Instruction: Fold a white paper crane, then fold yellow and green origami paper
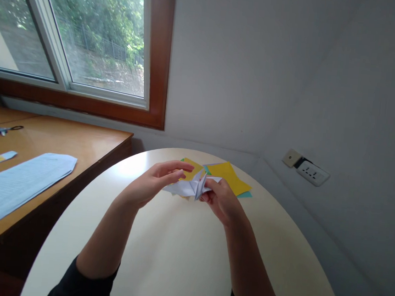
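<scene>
A white folded paper crane (189, 188) with its wings spread is held above the round table. My right hand (221, 197) pinches it on the right side, the thumb on top of the wing and fingers curled below. Beside the left wing, my left hand (160, 178) has its fingers stretched out and apart, gripping nothing; whether a fingertip touches the paper I cannot tell. Behind the crane lie yellow paper sheets (233, 176), with bits of green and blue paper showing at their edges.
The round white table (173, 261) stands against the wall. To the left, a wooden desk (94, 136) bears a stack of printed papers (24, 183), scissors (1, 131) and a pen on yellow paper. A wall socket (313, 172) is at the right, a window (100, 33) at the upper left.
</scene>
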Demonstrator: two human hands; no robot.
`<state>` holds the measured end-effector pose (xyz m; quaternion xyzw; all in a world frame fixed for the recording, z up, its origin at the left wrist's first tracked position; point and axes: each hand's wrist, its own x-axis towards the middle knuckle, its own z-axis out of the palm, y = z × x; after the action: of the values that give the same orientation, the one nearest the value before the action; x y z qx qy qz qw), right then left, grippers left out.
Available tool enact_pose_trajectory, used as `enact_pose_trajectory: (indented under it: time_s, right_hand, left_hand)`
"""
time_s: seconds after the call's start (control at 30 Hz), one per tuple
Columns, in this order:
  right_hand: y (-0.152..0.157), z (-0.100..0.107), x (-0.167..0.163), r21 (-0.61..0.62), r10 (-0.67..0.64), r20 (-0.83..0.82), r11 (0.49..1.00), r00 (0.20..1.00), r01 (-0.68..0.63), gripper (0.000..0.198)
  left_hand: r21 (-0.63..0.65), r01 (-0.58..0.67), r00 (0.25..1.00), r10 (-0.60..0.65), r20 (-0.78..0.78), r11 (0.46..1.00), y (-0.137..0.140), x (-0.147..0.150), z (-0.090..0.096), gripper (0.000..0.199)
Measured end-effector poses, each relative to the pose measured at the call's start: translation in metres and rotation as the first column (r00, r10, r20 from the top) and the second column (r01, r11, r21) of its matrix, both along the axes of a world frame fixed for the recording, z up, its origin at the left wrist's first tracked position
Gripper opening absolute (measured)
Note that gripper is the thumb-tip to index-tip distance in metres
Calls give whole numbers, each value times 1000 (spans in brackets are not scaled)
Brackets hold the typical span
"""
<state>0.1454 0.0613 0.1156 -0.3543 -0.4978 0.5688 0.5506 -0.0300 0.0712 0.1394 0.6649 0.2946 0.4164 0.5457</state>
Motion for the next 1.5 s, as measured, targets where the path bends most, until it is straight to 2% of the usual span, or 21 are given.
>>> enact_pose_trajectory:
  time_s: [0.2,0.4,0.53,0.73,0.83,0.9,0.97,1.03,1.1,1.17,1.27,1.4,1.5]
  right_hand:
    - [-1,-4,2,-69,146,140,988,979,-137,21]
    - [0,-6,3,-63,121,169,992,978,-112,32]
    - [1,-3,3,-52,66,121,997,990,-60,40]
    - [5,-4,-1,-87,47,-53,995,998,-51,41]
    - [6,-6,-3,-87,59,-43,994,997,-63,41]
    - [8,-8,-3,-69,1,29,998,1000,1,41]
    - [11,-9,0,-28,-130,76,991,989,133,39]
    - [13,-8,4,43,-269,58,963,961,267,35]
    - [11,-4,10,138,-329,21,936,944,323,30]
    - [5,3,14,242,-303,43,928,952,284,24]
    - [-10,13,19,378,-218,195,916,956,132,21]
    - [-22,20,20,429,-98,368,900,925,-75,17]
    - [-24,20,20,439,-89,445,889,891,-130,16]
  left_hand:
    - [24,90,995,-89,-52,996,0,4,-2,29]
    - [154,113,985,-90,-149,982,-2,9,1,26]
    - [212,76,990,-48,-135,974,-4,9,1,25]
    - [271,46,994,-16,-111,961,-5,9,-1,24]
    - [272,22,994,9,-112,962,-5,9,-1,22]
    - [255,3,993,28,-118,967,-6,10,0,22]
    - [228,-13,992,41,-119,974,-6,10,0,22]
    - [200,-24,991,50,-124,980,-5,10,0,22]
    - [180,-31,988,58,-145,983,-4,10,0,23]
    - [168,-27,984,55,-170,985,-3,10,0,23]
    - [149,10,984,17,-180,989,-1,9,-1,23]
    - [118,50,980,-26,-196,992,-1,9,-4,26]
    - [94,68,979,-49,-196,993,-1,9,-5,28]
